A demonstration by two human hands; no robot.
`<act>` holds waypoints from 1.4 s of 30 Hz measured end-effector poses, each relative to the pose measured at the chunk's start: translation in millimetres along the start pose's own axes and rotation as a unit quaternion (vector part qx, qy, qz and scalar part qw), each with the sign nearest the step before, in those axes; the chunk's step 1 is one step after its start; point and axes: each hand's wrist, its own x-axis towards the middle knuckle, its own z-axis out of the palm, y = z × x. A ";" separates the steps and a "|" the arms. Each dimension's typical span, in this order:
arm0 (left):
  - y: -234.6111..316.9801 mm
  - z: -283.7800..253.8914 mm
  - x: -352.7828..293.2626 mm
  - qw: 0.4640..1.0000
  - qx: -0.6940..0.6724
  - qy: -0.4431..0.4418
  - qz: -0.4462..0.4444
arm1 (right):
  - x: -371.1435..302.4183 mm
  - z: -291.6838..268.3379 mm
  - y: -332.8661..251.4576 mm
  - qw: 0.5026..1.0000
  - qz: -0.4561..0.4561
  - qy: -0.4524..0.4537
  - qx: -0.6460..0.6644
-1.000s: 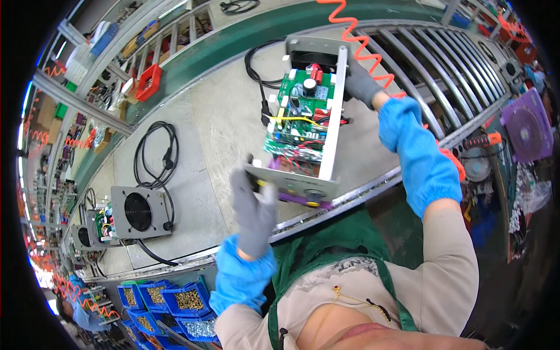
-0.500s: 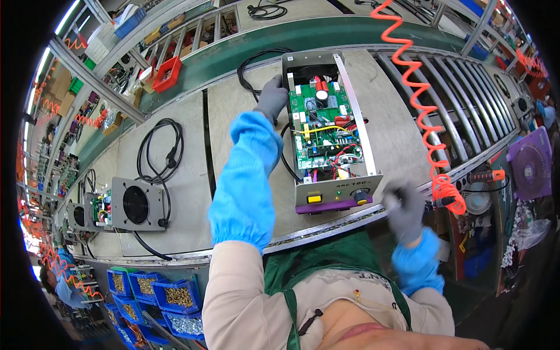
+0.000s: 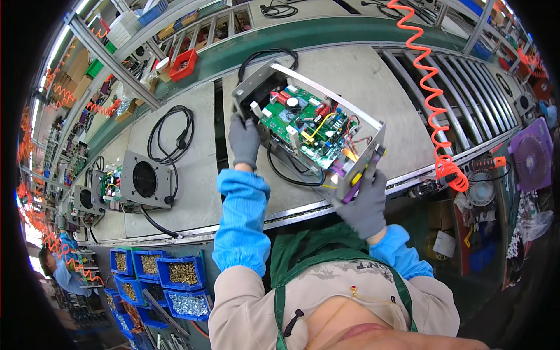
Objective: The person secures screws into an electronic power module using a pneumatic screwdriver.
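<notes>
An open welding machine (image 3: pixel 309 125) stands askew on the grey bench, its rear toward the upper left and its front panel toward the lower right. Inside its metal frame a green circuit board (image 3: pixel 280 123) shows, with red parts and coloured wires. My left hand (image 3: pixel 244 140), in a grey glove, grips the rear lower corner of the frame. At the front panel, my gloved right hand (image 3: pixel 366 204) is closed around the panel's lower edge, hiding much of its face. A black power cable (image 3: pixel 280 169) loops out beside the machine's near side.
More part-built units with fan panels (image 3: pixel 146 179) stand at the left, near a coiled black cable (image 3: pixel 169 140). An orange coiled air hose (image 3: pixel 429 87) hangs at the right, before a roller conveyor (image 3: pixel 461 93). Blue bins (image 3: pixel 184 273) of screws sit below the bench edge.
The machine has turned counterclockwise, its front swinging right and its rear left. My right hand has come from beside the bench onto the front panel; my left hand has slid nearer with the rear.
</notes>
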 end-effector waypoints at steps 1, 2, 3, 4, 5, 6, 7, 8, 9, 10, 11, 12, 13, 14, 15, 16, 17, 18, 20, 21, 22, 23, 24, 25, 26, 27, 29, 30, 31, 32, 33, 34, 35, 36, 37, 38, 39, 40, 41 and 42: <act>0.2 -10.9 -13.7 0.999 -0.021 0.026 -0.009 | 6.0 -3.7 6.5 1.000 0.008 -0.028 0.011; 0.6 -17.7 -24.4 0.999 0.003 0.043 -0.001 | 19.7 -8.5 17.2 0.998 0.017 -0.048 0.038; 3.6 -20.4 -33.1 0.998 0.025 0.055 0.010 | 35.3 -11.4 29.6 0.994 0.051 -0.063 0.071; 16.2 -24.5 -43.6 0.999 0.001 0.036 -0.011 | 48.3 0.1 70.1 0.996 0.014 -0.059 0.062; 18.5 -23.3 -53.7 0.999 -0.002 0.035 -0.008 | 66.9 -2.8 87.4 0.991 0.015 -0.083 0.101; 19.8 -20.1 -62.5 0.999 -0.001 0.052 0.016 | 84.4 -7.3 99.8 0.985 0.016 -0.104 0.140; 6.6 -13.2 -67.4 0.998 0.005 0.066 0.022 | 106.8 1.6 108.5 0.983 0.018 -0.118 0.136; 8.3 -12.0 -72.9 0.999 -0.001 0.049 -0.024 | 125.1 -1.7 114.2 0.972 0.009 -0.185 0.142; 9.7 -10.0 -75.6 0.999 -0.002 0.049 -0.024 | 131.1 -9.5 119.0 0.958 0.000 -0.247 0.146; 9.4 -6.5 -77.3 0.998 -0.017 0.055 -0.022 | 127.0 -15.8 125.5 0.958 0.001 -0.247 0.146; 7.7 -5.0 -78.1 0.997 -0.029 0.063 -0.022 | 123.5 -17.2 133.2 0.949 0.005 -0.264 0.172; 8.5 -8.4 -79.3 0.997 -0.027 0.065 -0.021 | 120.6 -19.4 141.7 0.939 0.008 -0.279 0.198; 10.2 -15.3 -83.0 0.995 -0.092 0.030 -0.013 | 114.6 -32.6 150.4 0.937 0.013 -0.339 0.081; 8.8 -24.1 -89.6 0.988 -0.154 -0.001 -0.007 | 107.4 -48.1 156.9 0.917 0.012 -0.396 -0.038; 5.3 -28.4 -96.0 0.988 -0.154 0.002 -0.008 | 101.2 -60.9 163.6 0.866 0.032 -0.452 -0.211; 0.3 -31.3 -103.3 0.986 -0.164 -0.010 -0.021 | 95.5 -72.0 172.5 0.783 0.050 -0.491 -0.378; -3.0 -33.2 -109.5 0.984 -0.176 -0.023 -0.034 | 88.7 -80.3 186.8 0.720 0.058 -0.541 -0.431; 1.1 -34.3 -115.8 0.977 -0.201 -0.042 -0.064 | 80.4 -85.1 200.4 0.649 0.067 -0.587 -0.480; 13.6 -36.0 -124.8 0.978 -0.186 -0.086 -0.025 | 65.8 -88.6 213.9 0.670 0.058 -0.561 -0.483; 20.3 -35.5 -130.2 0.977 -0.171 -0.129 0.017 | 61.1 -90.7 217.2 0.692 0.049 -0.533 -0.485; 28.1 -30.6 -135.9 0.970 -0.193 -0.141 0.039 | 62.5 -93.6 220.6 0.705 0.027 -0.529 -0.471; 33.8 -28.9 -141.1 0.965 -0.194 -0.158 0.083 | 59.4 -96.9 214.4 0.703 0.025 -0.530 -0.473; 38.1 -24.2 -147.2 0.954 -0.201 -0.204 0.084 | 63.5 -97.2 205.7 0.685 -0.010 -0.552 -0.476; 43.5 -18.0 -153.1 0.942 -0.210 -0.249 0.085 | 67.1 -99.1 194.2 0.665 -0.044 -0.572 -0.478; 47.4 -14.9 -160.1 0.934 -0.187 -0.278 0.122 | 70.1 -101.8 171.3 0.666 -0.075 -0.563 -0.483; 51.0 -11.8 -169.3 0.926 -0.163 -0.304 0.153 | 72.2 -108.2 144.2 0.698 -0.088 -0.546 -0.455; 64.9 -1.7 -188.8 0.901 -0.160 -0.349 0.203 | 74.9 -123.8 90.8 0.752 -0.141 -0.514 -0.388; 71.2 3.8 -197.6 0.890 -0.157 -0.353 0.241 | 72.5 -128.2 74.9 0.760 -0.129 -0.520 -0.368; 76.1 5.2 -206.2 0.882 -0.148 -0.352 0.275 | 66.1 -135.1 68.0 0.806 -0.146 -0.501 -0.279; 79.4 8.0 -218.7 0.881 -0.124 -0.381 0.252 | 55.9 -136.4 61.5 0.847 -0.148 -0.471 -0.199; 81.5 7.9 -226.4 0.877 -0.103 -0.410 0.229 | 50.0 -137.6 50.6 0.848 -0.132 -0.482 -0.174; 88.7 -2.3 -223.6 0.861 -0.078 -0.461 0.201 | 41.3 -134.9 46.8 0.859 -0.145 -0.476 -0.118; 95.8 -11.8 -218.7 0.837 -0.062 -0.514 0.178 | 34.0 -130.1 47.0 0.849 -0.120 -0.504 -0.105; 92.6 -17.6 -222.8 0.850 -0.062 -0.476 0.219 | 33.7 -123.2 53.0 0.804 -0.047 -0.593 -0.032; 90.7 -25.8 -225.6 0.861 -0.058 -0.463 0.203 | 31.9 -115.9 59.1 0.742 0.038 -0.669 0.035; 89.5 -34.6 -227.8 0.861 -0.023 -0.432 0.270 | 24.9 -102.7 59.9 0.668 0.122 -0.718 0.150; 88.5 -42.2 -228.0 0.852 0.014 -0.401 0.337 | 16.8 -87.7 60.2 0.577 0.210 -0.747 0.257; 86.2 -52.9 -227.1 0.838 0.037 -0.429 0.336 | 4.5 -73.6 54.7 0.524 0.266 -0.748 0.309; 79.9 -64.7 -223.7 0.843 0.038 -0.423 0.331 | -14.5 -48.5 81.0 0.537 0.214 -0.737 0.350; 68.5 -76.3 -220.4 0.864 0.009 -0.339 0.372 | -21.7 -41.6 65.4 0.505 0.254 -0.720 0.403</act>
